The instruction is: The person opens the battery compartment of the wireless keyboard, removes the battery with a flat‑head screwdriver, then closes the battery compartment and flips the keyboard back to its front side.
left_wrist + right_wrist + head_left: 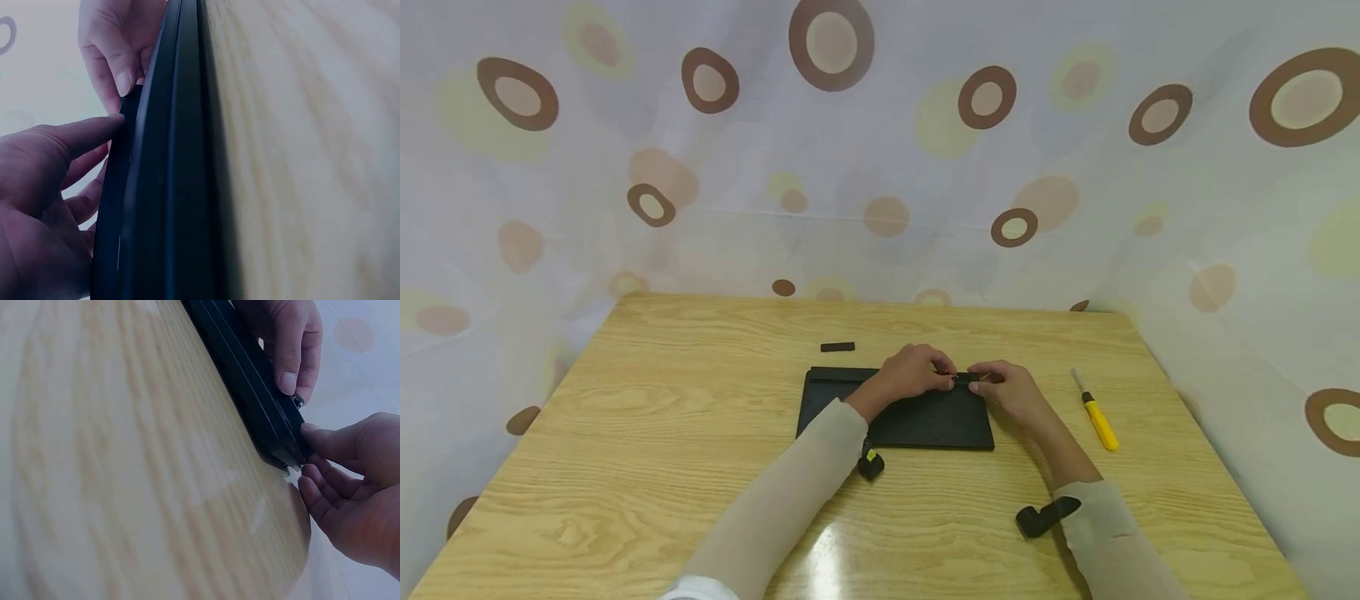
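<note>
A thin black rectangular device [925,423] with a raised far edge lies flat on the table. At the right part of that edge my left hand [912,372] pinches a small dark cylindrical piece [299,400] with a shiny end, possibly a battery; the fingers mostly hide it. My right hand [1017,397] grips the device's far right corner, thumb on the near side and fingers beyond the edge, as the right wrist view shows. Both hands' fingertips are close together. A short flat black strip [837,347] lies behind the device, apart from it.
A screwdriver [1101,423] with a yellow handle lies right of the right hand, blade pointing away. The wooden table [647,433] meets patterned cloth [850,167] at the back and sides. Black wrist cameras [870,463] hang near both sleeves.
</note>
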The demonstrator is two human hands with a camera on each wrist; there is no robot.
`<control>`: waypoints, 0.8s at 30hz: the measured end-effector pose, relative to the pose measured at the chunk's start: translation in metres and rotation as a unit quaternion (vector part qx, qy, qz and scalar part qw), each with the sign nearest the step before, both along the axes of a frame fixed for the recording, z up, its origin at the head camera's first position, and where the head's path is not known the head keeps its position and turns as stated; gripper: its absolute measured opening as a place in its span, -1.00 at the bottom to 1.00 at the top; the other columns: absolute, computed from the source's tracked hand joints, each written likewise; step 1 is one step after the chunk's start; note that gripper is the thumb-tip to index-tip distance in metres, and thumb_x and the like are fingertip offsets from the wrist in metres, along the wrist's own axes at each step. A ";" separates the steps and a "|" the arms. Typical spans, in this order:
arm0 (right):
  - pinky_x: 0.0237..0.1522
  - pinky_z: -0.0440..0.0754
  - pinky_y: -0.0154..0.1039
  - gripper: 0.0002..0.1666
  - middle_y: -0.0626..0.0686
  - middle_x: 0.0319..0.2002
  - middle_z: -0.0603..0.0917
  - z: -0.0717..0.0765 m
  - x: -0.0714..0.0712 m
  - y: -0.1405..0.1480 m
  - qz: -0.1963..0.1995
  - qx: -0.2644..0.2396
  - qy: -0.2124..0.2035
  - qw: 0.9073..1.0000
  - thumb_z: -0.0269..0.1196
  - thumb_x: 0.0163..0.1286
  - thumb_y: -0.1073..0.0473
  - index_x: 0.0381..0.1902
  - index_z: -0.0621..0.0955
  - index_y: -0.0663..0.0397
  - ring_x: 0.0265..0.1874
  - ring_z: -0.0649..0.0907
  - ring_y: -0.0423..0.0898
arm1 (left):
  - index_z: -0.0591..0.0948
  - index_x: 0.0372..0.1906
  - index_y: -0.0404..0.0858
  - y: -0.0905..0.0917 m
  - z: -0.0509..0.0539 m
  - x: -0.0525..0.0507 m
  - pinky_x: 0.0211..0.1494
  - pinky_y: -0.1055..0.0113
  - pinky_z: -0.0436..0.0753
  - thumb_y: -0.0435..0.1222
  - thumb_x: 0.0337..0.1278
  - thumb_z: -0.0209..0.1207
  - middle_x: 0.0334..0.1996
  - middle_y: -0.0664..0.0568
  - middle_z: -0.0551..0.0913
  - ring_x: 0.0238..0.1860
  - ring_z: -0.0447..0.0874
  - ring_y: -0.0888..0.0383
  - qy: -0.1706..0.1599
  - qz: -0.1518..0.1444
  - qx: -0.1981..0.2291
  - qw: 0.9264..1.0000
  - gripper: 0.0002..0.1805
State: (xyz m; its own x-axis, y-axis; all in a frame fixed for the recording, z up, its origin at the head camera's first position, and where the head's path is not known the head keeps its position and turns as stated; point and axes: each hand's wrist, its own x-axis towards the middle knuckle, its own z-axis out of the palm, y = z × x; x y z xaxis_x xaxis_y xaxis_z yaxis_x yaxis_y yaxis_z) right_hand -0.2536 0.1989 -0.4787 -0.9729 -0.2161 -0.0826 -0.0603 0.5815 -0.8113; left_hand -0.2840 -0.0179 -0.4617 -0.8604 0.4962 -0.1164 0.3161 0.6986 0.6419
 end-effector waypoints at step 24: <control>0.13 0.53 0.08 -0.57 0.27 0.09 0.64 0.001 0.002 0.001 0.006 0.002 0.007 1.000 0.24 0.49 0.17 0.26 0.60 0.17 0.07 0.62 0.16 | 0.67 0.05 -0.04 -0.019 -0.003 -0.004 0.03 0.23 0.62 -0.13 0.42 0.20 -0.01 0.13 0.69 0.00 0.66 0.20 -0.002 0.011 0.164 0.986 -0.79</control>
State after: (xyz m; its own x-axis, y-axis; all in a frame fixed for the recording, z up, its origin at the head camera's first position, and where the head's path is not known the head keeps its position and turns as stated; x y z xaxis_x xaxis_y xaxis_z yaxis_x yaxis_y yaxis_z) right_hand -0.2514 0.1996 -0.4781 -0.9713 -0.2272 -0.0706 -0.0777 0.5836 -0.8083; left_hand -0.2883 -0.0374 -0.4644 -0.8709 0.4894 0.0451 0.3012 0.4589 0.8359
